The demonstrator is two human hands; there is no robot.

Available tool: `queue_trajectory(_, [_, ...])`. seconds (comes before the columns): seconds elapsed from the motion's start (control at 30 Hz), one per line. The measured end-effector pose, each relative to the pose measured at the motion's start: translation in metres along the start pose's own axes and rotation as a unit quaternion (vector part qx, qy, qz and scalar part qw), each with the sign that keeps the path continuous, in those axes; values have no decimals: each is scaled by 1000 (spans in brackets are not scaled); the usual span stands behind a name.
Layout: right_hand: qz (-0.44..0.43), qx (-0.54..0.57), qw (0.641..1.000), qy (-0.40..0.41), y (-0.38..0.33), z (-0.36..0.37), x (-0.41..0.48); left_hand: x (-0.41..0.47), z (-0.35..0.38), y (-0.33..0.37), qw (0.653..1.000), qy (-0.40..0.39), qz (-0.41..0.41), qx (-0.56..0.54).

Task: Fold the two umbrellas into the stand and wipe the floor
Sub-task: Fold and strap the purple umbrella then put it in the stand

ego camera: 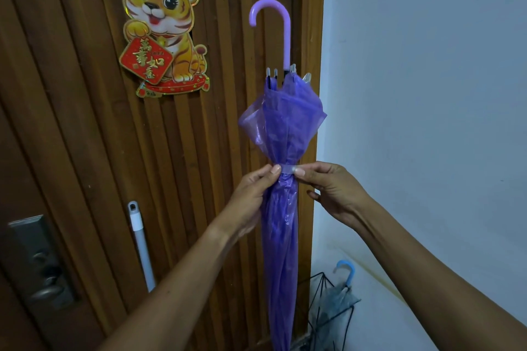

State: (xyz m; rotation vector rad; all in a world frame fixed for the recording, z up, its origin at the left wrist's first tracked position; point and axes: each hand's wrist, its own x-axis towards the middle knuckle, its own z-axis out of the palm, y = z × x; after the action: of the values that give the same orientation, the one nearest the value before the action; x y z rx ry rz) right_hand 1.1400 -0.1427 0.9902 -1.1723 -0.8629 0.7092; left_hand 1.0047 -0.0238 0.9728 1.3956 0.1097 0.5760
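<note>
My left hand (251, 194) and right hand (330, 188) pinch the strap (287, 169) around the purple umbrella (281, 236); slick, limp canopy, so I grip mid-shaft.

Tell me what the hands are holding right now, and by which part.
Both hands hold the purple umbrella at its strap, partway down the folded canopy: left hand pinches one end, right hand the other.

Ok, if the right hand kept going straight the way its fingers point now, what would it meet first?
The right hand points leftward across the purple umbrella. Its fingertips already pinch the clear strap around the canopy, so it would press into the umbrella first, then probably the left hand just beyond.
</note>
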Motion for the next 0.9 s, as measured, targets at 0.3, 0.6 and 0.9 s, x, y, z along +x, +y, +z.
queue_trajectory(0.3, [15,-12,1000,-2,-2,7,10,4,-16,9,999,-48,-6,6])
queue_trajectory(0.6, [-73,-22,997,-18,5,23,22,5,-36,14,995,-90,-28,-26])
queue_trajectory(0.9, [-107,-91,989,39,29,38,25,13,-65,2,992,-102,-46,-60])
